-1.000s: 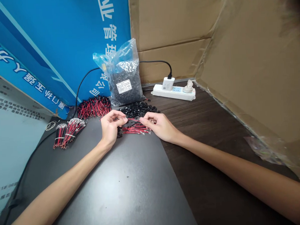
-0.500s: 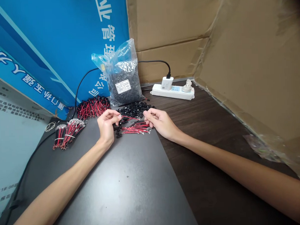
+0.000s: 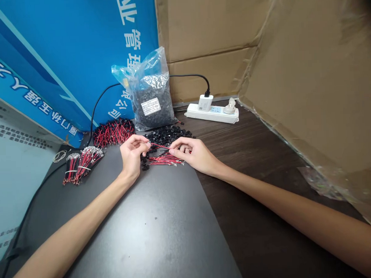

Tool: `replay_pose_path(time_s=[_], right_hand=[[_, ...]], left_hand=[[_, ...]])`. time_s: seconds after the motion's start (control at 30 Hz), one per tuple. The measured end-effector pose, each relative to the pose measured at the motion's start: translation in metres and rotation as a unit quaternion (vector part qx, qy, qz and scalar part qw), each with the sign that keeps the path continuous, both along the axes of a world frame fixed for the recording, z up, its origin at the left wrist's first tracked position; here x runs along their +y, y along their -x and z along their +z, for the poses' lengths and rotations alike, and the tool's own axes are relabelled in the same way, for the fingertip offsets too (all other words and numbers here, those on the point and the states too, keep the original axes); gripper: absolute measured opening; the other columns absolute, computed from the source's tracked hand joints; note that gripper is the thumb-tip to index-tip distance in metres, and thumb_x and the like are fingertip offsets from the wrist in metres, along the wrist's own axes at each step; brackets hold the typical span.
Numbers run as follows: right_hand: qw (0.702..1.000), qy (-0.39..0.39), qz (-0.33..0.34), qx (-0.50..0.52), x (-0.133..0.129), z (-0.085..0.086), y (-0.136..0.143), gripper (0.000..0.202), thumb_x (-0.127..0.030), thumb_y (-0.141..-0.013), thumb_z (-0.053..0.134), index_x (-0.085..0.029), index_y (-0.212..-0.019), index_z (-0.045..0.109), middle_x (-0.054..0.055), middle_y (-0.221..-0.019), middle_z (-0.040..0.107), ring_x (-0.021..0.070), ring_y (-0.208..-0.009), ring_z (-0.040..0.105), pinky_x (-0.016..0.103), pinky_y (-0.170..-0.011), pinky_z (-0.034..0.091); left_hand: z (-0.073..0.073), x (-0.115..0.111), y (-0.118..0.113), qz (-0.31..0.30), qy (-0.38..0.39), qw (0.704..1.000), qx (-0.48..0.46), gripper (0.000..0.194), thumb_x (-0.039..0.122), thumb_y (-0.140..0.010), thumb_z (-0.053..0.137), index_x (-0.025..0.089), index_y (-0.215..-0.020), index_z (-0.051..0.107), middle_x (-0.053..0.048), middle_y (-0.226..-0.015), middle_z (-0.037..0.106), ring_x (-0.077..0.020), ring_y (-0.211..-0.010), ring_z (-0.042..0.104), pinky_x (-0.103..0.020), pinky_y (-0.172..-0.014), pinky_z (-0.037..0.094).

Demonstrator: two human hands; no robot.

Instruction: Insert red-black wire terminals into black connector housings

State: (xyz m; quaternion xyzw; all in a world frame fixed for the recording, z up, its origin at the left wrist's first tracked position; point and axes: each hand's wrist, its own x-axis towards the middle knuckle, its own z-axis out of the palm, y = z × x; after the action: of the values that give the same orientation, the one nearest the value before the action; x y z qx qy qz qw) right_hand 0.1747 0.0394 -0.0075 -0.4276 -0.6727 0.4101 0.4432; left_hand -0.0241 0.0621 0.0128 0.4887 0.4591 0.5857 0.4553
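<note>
Red wire (image 3: 160, 146): stretched between the left hand (image 3: 131, 157) and the right hand (image 3: 196, 155), over the far end of the table (image 3: 139, 221).
Left hand: thumb and forefinger pinched on the wire's left end; the detail right at the tips is too small to tell.
Right hand: a narrow pinch on the wire's other end, the other fingers curled in.
Loose wires (image 3: 165, 158): red and black, lying side by side on the table between the hands — silvery tips toward the right.
Black plastic pieces (image 3: 170, 134): a spread heap just behind the hands, a few more beside the left hand.
Clear bag (image 3: 153, 101): upright behind that heap, full of dark pieces, a white label on its front.
Wire pile (image 3: 114, 132): red and black, left of the bag, near the blue board (image 3: 78, 45).
Wire bundles (image 3: 88, 163): two, banded, on the table's left side — silvery ends pointing away from the person.
Power strip (image 3: 212, 114): white, right of the bag, a charger (image 3: 205, 102) plugged in with a black cord.
</note>
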Motion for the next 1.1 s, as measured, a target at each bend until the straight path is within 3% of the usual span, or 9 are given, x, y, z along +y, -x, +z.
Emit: replay_pose_path(time_s=[0.3,0.67,1.1], right_hand=[[1.0,0.01,-0.015,0.02,0.0022,-0.0033,-0.001,0.029,-0.045,-0.088,0.062,-0.017,-0.082,0.065,0.002,-0.076,0.065,0.0118,-0.061,0.049,0.026,-0.056,0.036],[0.992,0.083,-0.025,0.088,0.0012,0.0001,-0.0004,0.03,-0.045,-0.079,0.071,-0.017,-0.074,0.066,0.002,-0.069,0.064,0.0121,-0.058,0.05,0.027,-0.057,0.04],[0.994,0.073,-0.007,0.082,0.0015,0.0007,-0.0004,0.028,-0.043,-0.083,0.066,-0.017,-0.073,0.067,0.003,-0.07,0.065,0.0125,-0.059,0.052,0.028,-0.06,0.043]], left_hand=[[-0.0011,0.0001,-0.0005,-0.004,-0.005,1.0,0.0,0.014,0.017,-0.053,0.075,0.016,-0.064,0.066,0.002,-0.057,0.061,-0.0075,-0.046,0.045,-0.022,-0.046,0.033],[-0.0015,-0.0006,-0.0009,-0.001,-0.015,1.0,0.016,0.014,0.018,-0.055,0.077,0.017,-0.065,0.068,0.002,-0.058,0.061,-0.0079,-0.048,0.045,-0.022,-0.046,0.034],[-0.0013,-0.0007,-0.0007,-0.016,-0.01,1.0,0.022,0.014,0.019,-0.055,0.077,0.017,-0.064,0.067,0.002,-0.058,0.06,-0.0083,-0.049,0.045,-0.023,-0.046,0.035]])
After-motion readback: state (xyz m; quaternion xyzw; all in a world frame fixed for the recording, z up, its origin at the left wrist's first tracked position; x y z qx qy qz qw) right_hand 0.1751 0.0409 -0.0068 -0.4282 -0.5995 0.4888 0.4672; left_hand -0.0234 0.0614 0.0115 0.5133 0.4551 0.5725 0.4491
